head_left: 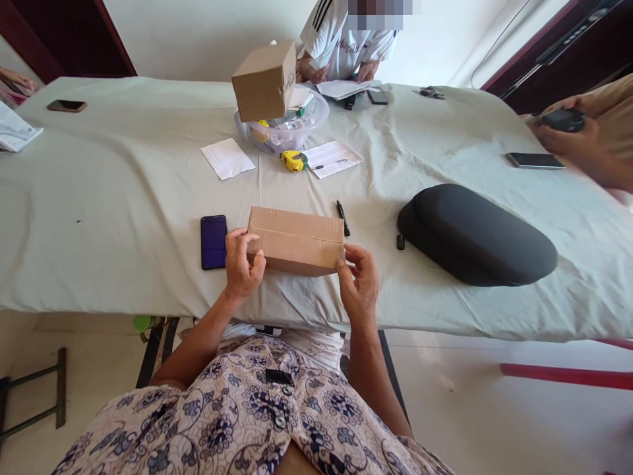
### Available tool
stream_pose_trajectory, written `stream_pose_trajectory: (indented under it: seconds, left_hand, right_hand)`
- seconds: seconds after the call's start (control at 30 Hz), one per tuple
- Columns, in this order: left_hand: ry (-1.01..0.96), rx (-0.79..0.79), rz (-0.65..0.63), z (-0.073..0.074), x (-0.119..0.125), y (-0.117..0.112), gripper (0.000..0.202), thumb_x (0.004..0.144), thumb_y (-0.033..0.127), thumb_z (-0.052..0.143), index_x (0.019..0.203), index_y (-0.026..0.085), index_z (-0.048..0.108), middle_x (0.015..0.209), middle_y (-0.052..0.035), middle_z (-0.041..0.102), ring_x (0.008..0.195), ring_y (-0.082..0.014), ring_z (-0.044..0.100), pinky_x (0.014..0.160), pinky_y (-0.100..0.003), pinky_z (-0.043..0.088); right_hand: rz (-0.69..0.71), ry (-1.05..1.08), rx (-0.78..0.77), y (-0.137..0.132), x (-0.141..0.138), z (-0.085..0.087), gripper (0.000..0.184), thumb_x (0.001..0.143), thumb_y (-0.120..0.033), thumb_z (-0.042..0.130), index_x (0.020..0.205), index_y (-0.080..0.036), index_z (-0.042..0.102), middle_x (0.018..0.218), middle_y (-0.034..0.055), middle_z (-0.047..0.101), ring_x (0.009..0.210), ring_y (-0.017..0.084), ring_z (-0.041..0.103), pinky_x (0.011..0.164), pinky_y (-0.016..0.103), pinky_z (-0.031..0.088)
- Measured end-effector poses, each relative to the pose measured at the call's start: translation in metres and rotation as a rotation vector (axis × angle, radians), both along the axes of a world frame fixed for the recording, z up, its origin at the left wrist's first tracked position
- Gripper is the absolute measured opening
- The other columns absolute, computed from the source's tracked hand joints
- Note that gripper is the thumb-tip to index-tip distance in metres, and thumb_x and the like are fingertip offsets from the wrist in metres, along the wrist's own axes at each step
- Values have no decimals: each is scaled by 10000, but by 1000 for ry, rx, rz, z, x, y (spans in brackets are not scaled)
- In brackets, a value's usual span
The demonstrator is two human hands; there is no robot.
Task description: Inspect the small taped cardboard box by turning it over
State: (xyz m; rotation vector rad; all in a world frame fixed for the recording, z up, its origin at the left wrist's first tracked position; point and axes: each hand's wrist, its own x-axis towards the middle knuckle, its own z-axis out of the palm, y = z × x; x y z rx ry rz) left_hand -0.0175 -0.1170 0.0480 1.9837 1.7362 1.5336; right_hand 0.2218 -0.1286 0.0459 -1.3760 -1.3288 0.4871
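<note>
A closed brown cardboard box [297, 241] rests on the cloth near the table's front edge, with a seam running along its top. My left hand [243, 265] grips its left end, fingers on the top edge and thumb at the near side. At the opposite end, my right hand [359, 280] holds the near right corner between thumb and fingers. A dark blue phone [213, 242] lies just left of my left hand. Behind the box's right end is a black marker pen [343, 218].
A large black case [477, 234] lies to the right, beside a small black cap-like piece [400, 242]. Further back are a yellow tape measure [293, 161], papers [227, 158], and a plastic basin [316, 119] bearing another cardboard box [262, 86]. People sit across and at both sides.
</note>
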Motion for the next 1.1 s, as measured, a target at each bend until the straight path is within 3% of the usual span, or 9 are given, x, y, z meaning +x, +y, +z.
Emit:
stream_pose_trajectory:
  seconds: [0.17, 0.27, 0.33, 0.43, 0.53, 0.7, 0.9, 1.1]
  left_hand:
    - [-124, 40, -110, 2, -3, -4, 427, 785, 173, 514, 1210, 207, 537, 1186, -121, 569, 1155, -262, 572, 1031, -450, 500]
    - [-184, 60, -164, -2, -5, -2, 515, 764, 132, 500, 1273, 208, 529, 1232, -121, 544, 1196, -250, 558, 1038, -431, 505]
    - [-203, 49, -172, -6, -6, 0, 586, 766, 130, 508, 1347, 209, 504, 1249, -121, 527, 1194, -240, 557, 1014, -410, 521]
    - [-190, 5, -108, -8, -9, 2, 623, 820, 228, 574, 1433, 203, 466, 1123, -93, 536, 1064, -217, 575, 929, -376, 553]
    - [-159, -64, 0, -6, -10, 4, 634, 898, 432, 616, 1470, 206, 461, 967, -47, 541, 881, -182, 562, 826, -346, 552]
    - [-70, -86, 43, 5, -6, 8, 560, 884, 623, 632, 1280, 226, 633, 949, -58, 597, 877, -203, 575, 811, -347, 519]
    - [-81, -78, 43, 12, -5, 15, 442, 932, 606, 570, 1115, 215, 668, 989, -72, 631, 925, -206, 596, 809, -324, 498]
    - [-63, -45, 68, 11, -1, 12, 412, 938, 581, 562, 1090, 202, 613, 1009, -80, 627, 934, -218, 593, 836, -346, 490]
  right_hand:
    - [-71, 134, -45, -2, -2, 6, 412, 885, -393, 604, 1259, -221, 611, 668, -66, 499, 605, 119, 500, 595, 256, 440]
    - [-100, 101, -97, 1, -5, 16, 449, 911, -444, 578, 1290, -207, 626, 606, -88, 395, 553, 111, 418, 571, 255, 386]
    - [-97, 65, -106, 4, -6, 20, 426, 922, -465, 560, 1249, -209, 658, 610, -80, 409, 563, 116, 421, 579, 262, 377]
    - [-70, 30, -84, 10, -6, 20, 378, 932, -477, 546, 1179, -229, 688, 637, -65, 465, 598, 128, 454, 616, 276, 394]
    - [-61, 40, -47, 15, -5, 15, 346, 927, -494, 555, 1088, -228, 706, 650, -56, 487, 616, 134, 464, 638, 282, 405]
    - [-50, 88, -32, 16, -3, 9, 332, 917, -509, 574, 1018, -224, 710, 689, -38, 548, 634, 135, 476, 639, 275, 406]
    - [-22, 92, -27, 12, -2, 6, 320, 926, -500, 569, 1030, -226, 699, 691, -39, 524, 636, 138, 470, 636, 278, 406]
    - [10, 102, -16, 7, -3, 5, 285, 932, -468, 567, 1042, -228, 673, 656, -59, 432, 598, 127, 431, 602, 269, 380]
